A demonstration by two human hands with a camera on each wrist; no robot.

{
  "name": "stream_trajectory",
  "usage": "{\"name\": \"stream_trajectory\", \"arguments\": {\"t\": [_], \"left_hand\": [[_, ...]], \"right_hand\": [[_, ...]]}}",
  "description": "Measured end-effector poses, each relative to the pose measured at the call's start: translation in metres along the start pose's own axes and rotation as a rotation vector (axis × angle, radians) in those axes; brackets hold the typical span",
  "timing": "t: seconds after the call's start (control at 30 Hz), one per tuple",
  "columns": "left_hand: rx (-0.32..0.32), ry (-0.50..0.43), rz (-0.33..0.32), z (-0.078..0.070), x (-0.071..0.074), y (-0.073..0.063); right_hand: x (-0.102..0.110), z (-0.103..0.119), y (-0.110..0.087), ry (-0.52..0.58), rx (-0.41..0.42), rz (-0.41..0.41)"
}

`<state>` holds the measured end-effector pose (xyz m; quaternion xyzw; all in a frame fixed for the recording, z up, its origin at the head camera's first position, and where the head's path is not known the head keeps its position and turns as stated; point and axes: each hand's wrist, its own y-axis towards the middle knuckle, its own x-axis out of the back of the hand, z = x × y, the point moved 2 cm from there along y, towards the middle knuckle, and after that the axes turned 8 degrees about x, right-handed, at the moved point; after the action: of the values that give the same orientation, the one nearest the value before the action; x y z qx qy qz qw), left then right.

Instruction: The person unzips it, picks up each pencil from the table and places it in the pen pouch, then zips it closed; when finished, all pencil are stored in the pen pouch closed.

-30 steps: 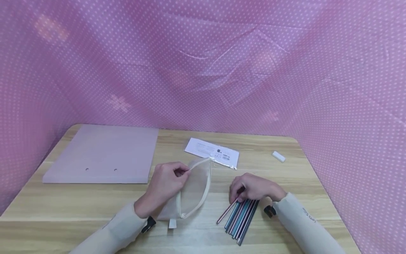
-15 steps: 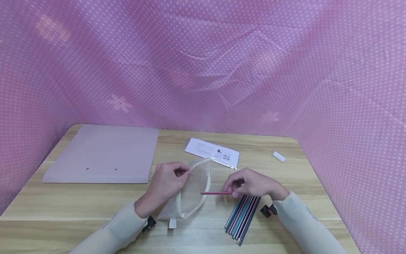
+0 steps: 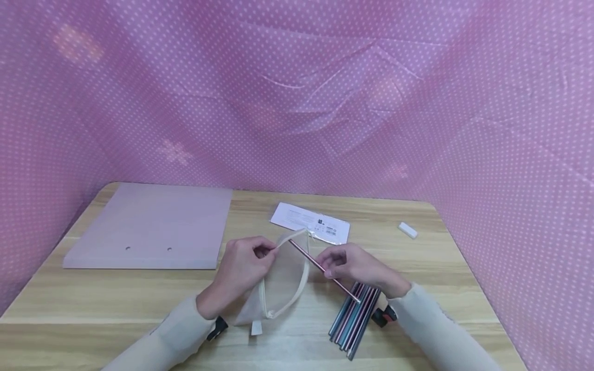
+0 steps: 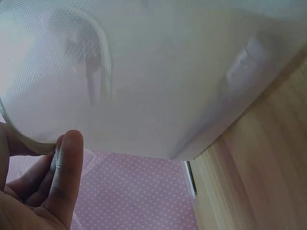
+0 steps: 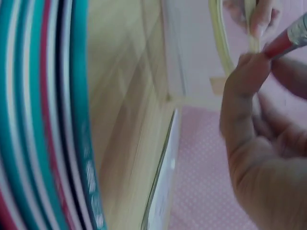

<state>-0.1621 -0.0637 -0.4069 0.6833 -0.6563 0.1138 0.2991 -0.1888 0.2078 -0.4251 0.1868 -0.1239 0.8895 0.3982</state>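
Observation:
My left hand [image 3: 243, 270] pinches the upper rim of a translucent mesh zip pouch [image 3: 280, 281], whose mouth gapes toward the right. In the left wrist view, a pale rod-like object [image 4: 244, 60] shows blurred through the mesh near the pouch's bottom. Between the thumb and fingers of my right hand [image 3: 357, 263] is a slim reddish pencil [image 3: 303, 252]. It slants, one end overlapping the pouch mouth and the other above the loose pencils. Its silver end [image 5: 300, 31] appears close up in the right wrist view. Several teal, red and dark pencils [image 3: 350, 324] lie side by side below the right hand.
A flat printed packet [image 3: 308, 222] lies behind the pouch. Toward the back right rests a small white block [image 3: 408, 230] like an eraser. A large pale folder [image 3: 153, 226] covers the table's left part. Pink dotted cloth [image 3: 297, 103] hangs around the wooden table [image 3: 139, 304].
My right hand has lifted one reddish pencil from the row, moved left toward the pouch and turned the pencil to a slant. The left hand keeps its grip on the pouch rim.

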Motion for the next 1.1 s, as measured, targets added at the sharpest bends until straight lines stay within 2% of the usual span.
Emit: {"name": "stream_trajectory", "arguments": {"t": [0.17, 0.43, 0.7, 0.97, 1.1], "left_hand": [[-0.015, -0.004, -0.007, 0.000, 0.000, 0.000], [-0.012, 0.002, -0.004, 0.000, -0.001, -0.001], [-0.004, -0.019, 0.004, -0.003, -0.003, -0.004], [-0.070, -0.029, 0.016, -0.007, -0.004, -0.008], [-0.078, -0.030, 0.024, -0.009, -0.005, -0.009]], "right_hand": [[-0.010, 0.002, 0.006, 0.142, -0.067, -0.084], [-0.026, 0.007, 0.012, 0.312, -0.103, -0.179], [-0.041, 0.013, 0.017, 0.555, -0.155, -0.303], [-0.059, 0.027, 0.023, 0.620, -0.123, -0.374], [-0.070, 0.030, 0.028, 0.629, -0.127, -0.385]]}}
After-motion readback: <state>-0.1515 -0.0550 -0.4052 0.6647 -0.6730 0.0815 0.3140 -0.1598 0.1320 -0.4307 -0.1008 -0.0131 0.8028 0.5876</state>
